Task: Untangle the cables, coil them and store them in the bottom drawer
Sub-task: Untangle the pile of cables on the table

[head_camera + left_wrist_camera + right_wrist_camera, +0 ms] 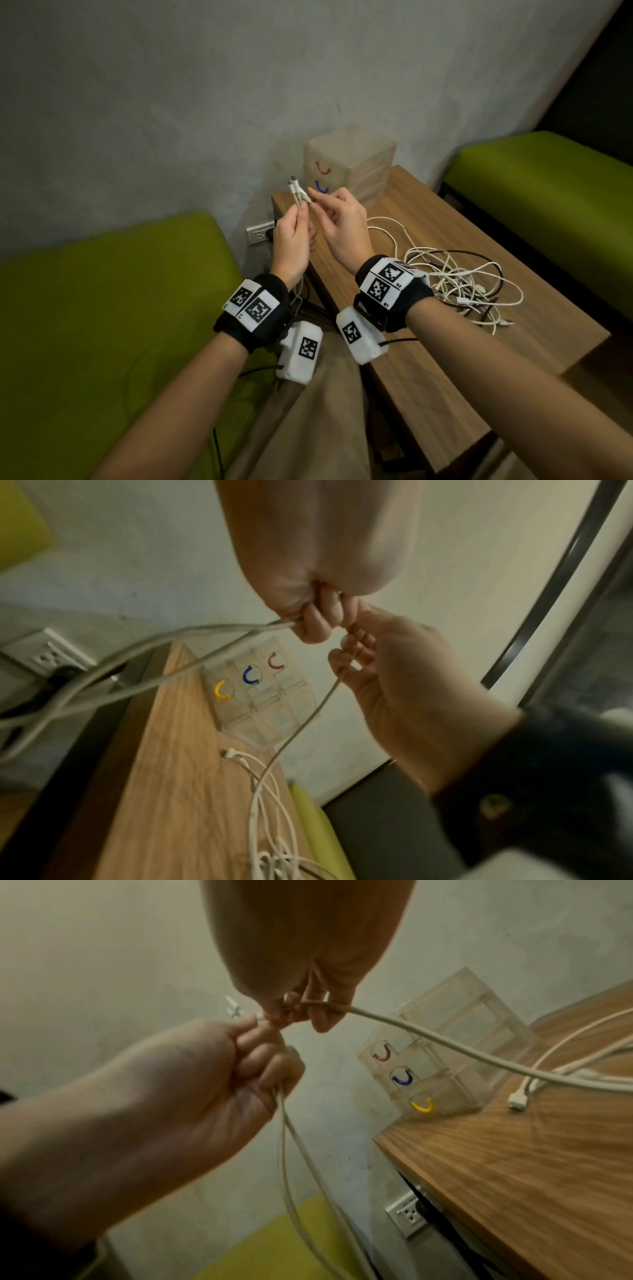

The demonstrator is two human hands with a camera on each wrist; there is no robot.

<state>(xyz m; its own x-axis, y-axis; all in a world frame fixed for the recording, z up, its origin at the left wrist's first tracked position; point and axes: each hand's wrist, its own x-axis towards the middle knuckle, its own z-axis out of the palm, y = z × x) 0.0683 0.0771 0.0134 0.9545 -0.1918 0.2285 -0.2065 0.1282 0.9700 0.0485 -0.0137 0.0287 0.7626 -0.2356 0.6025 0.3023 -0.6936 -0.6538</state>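
My left hand (298,214) is raised in front of the wall and grips a white cable (297,196). Its plug ends stick up above my fist, and strands hang down from the hand (284,1123). My right hand (318,202) pinches the same cable just right of the plugs (322,1010); from there it runs down to the table. A tangle of white and dark cables (462,284) lies on the wooden table (428,342). The clear drawer unit (352,164) stands at the table's far corner. Its bottom drawer has a yellow handle (423,1106) and looks closed.
Green cushioned seats flank the table on the left (102,308) and the right (548,178). A wall socket (260,233) with a plug in it sits low beside the table. A loose white plug end (518,1102) lies near the drawers.
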